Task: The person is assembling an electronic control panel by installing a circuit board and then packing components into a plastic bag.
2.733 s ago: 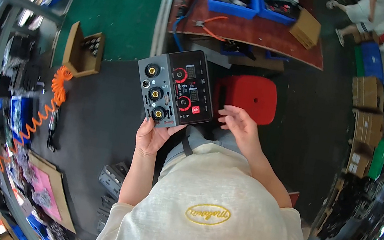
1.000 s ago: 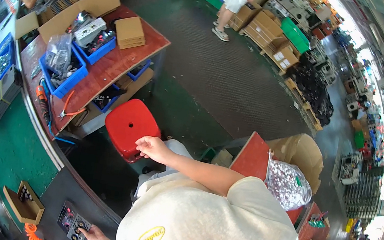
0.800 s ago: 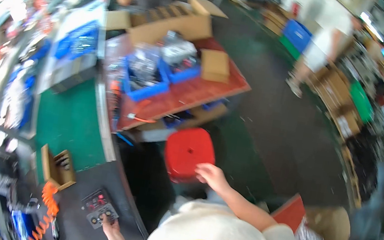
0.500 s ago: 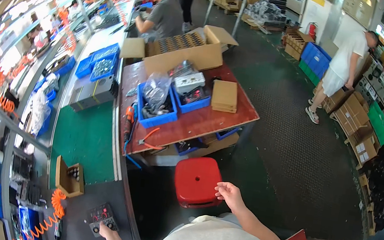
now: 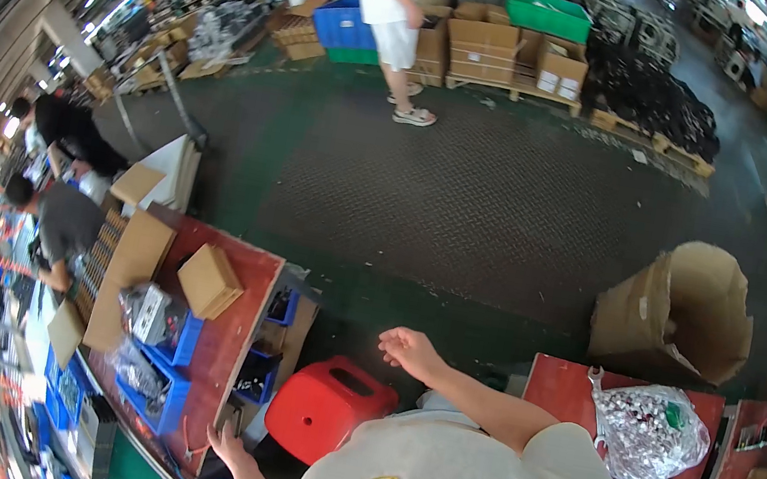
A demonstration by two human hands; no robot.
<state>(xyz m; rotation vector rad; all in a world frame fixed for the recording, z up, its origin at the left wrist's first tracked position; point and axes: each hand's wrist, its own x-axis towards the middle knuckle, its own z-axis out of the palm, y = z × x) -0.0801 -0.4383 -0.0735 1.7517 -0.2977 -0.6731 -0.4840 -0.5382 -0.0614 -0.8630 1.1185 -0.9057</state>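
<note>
We have swung away from the control box, right hand (image 5: 408, 349) now open and empty above the red stool (image 5: 325, 420), left hand (image 5: 226, 441) open, resting on the counter (image 5: 239, 317) edge.

Right hand (image 5: 406, 350) above red stool (image 5: 326, 411)

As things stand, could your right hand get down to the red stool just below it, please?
Probably yes. The right hand hangs open in the air, holding nothing, with the red stool close below and to its left. Nothing lies between them, and the stool's top looks bare.
</note>
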